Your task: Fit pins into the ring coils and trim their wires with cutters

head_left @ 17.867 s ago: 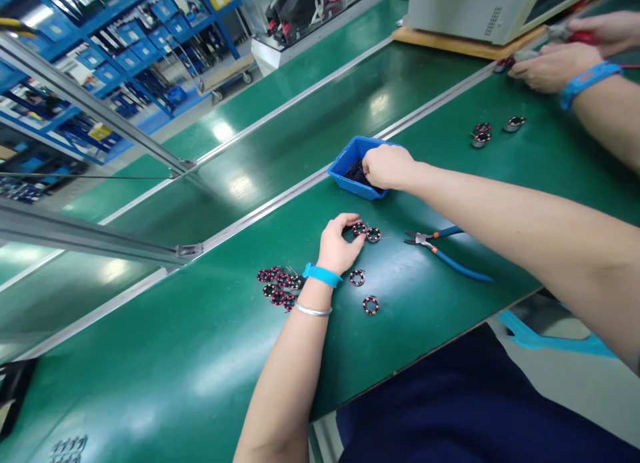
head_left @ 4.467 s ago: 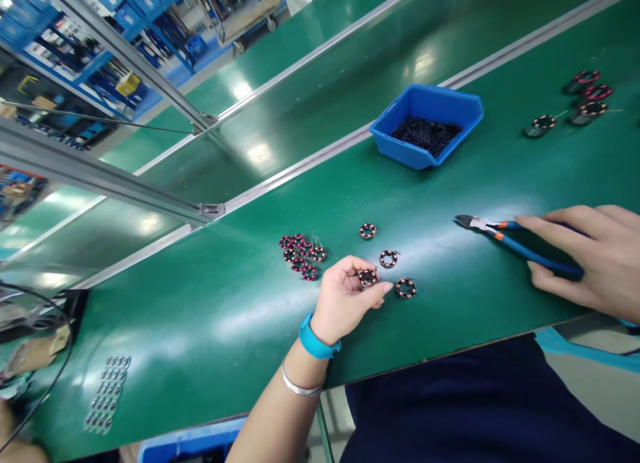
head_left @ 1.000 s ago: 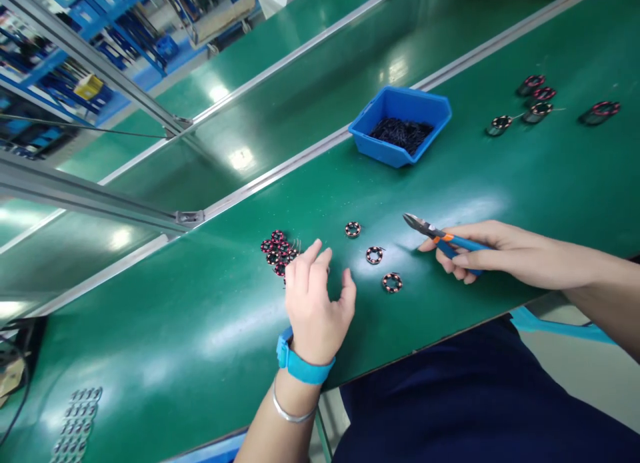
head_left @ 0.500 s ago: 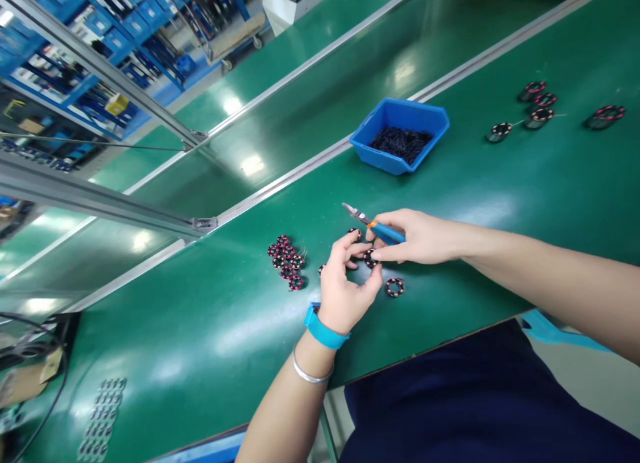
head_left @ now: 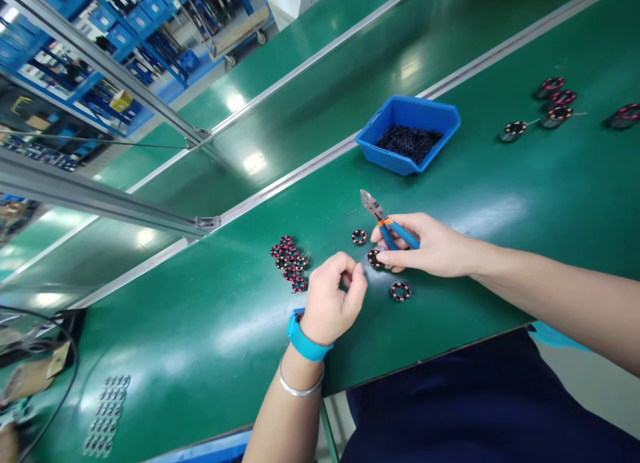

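My right hand [head_left: 435, 246] holds blue-handled side cutters [head_left: 374, 206], their jaws pointing up and away from me. The same hand's thumb and fingers also grip a small ring-shaped motor stator [head_left: 373, 258] with black and copper segments. Just left of it, my left hand [head_left: 331, 300] is closed, thumb against curled fingers; whatever it pinches is too small to make out. One loose stator ring [head_left: 359, 242] lies beyond the hands and another ring [head_left: 407, 292] nearer me. A cluster of several pink-and-black stators [head_left: 291, 253] sits left of my left hand.
A blue bin [head_left: 380, 158] of thin black pieces stands beyond my hands on the green table [head_left: 210, 343]. Several taller stators [head_left: 556, 118] are at the far right. Rows of small metallic parts [head_left: 107, 413] lie at lower left. A metal frame post [head_left: 100, 196] rises on the left.
My left hand has drawn away from the stator, leftward and toward me, its fingers now curled closed. The right hand keeps the stator and side cutters, the cutters turned more upright.
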Action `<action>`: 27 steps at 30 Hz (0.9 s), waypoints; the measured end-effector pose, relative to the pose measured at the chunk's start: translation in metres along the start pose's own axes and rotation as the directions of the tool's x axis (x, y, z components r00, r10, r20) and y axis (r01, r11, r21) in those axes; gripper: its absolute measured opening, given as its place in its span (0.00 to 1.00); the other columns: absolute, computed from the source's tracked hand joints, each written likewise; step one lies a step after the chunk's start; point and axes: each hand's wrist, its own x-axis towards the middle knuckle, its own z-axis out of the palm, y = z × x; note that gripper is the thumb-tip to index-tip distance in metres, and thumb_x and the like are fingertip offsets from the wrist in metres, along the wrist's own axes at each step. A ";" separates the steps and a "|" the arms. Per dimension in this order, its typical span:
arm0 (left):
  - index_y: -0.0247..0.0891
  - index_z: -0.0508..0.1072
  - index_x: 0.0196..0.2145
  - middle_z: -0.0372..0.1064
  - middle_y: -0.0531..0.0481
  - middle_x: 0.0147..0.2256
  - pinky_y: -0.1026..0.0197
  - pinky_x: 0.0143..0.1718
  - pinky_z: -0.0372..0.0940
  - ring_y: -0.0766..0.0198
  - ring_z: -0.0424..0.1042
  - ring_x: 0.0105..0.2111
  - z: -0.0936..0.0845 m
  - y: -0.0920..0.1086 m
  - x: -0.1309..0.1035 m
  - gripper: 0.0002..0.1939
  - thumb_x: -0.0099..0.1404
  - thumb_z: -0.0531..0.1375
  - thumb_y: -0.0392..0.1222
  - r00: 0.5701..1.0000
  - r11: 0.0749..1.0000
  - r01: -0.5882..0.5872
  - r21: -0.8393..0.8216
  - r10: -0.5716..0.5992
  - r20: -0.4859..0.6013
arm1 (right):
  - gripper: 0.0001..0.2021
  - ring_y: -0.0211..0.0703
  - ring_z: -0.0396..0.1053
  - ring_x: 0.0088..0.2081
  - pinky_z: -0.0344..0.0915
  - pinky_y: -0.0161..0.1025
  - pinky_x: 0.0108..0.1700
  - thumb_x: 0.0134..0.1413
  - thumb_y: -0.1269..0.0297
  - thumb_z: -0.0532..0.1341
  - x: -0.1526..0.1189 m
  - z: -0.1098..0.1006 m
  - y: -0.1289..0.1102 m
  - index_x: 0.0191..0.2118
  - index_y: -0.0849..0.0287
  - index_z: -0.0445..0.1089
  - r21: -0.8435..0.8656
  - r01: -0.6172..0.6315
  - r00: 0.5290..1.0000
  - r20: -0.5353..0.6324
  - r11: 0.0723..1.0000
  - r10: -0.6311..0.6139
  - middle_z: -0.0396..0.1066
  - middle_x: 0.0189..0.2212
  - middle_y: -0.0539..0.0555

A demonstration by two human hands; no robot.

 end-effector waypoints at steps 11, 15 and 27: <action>0.38 0.65 0.22 0.57 0.59 0.15 0.69 0.15 0.48 0.74 0.53 0.13 0.008 0.006 0.003 0.23 0.63 0.63 0.57 0.933 0.805 0.349 -0.479 -0.344 0.103 | 0.20 0.36 0.69 0.22 0.72 0.38 0.28 0.37 0.60 0.74 -0.005 0.004 0.000 0.37 0.58 0.68 0.063 0.073 0.995 -0.078 0.995 -0.068 0.64 0.19 0.41; 0.37 0.67 0.23 0.63 0.58 0.17 0.71 0.15 0.52 0.77 0.54 0.13 -0.006 0.002 -0.001 0.20 0.63 0.65 0.53 0.894 0.713 0.222 -0.665 -0.422 -0.154 | 0.21 0.37 0.72 0.24 0.74 0.39 0.28 0.36 0.59 0.75 -0.004 0.006 0.002 0.36 0.58 0.68 0.171 0.043 0.992 -0.124 0.984 -0.022 0.68 0.21 0.44; 0.36 0.68 0.34 0.70 0.52 0.27 0.70 0.23 0.67 0.68 0.72 0.26 0.042 0.010 -0.001 0.14 0.53 0.68 0.40 0.913 0.758 0.282 -0.588 -0.400 -0.079 | 0.23 0.32 0.67 0.21 0.68 0.32 0.22 0.30 0.57 0.77 -0.007 0.020 0.005 0.33 0.58 0.69 0.273 -0.054 0.996 -0.051 0.960 0.071 0.69 0.22 0.44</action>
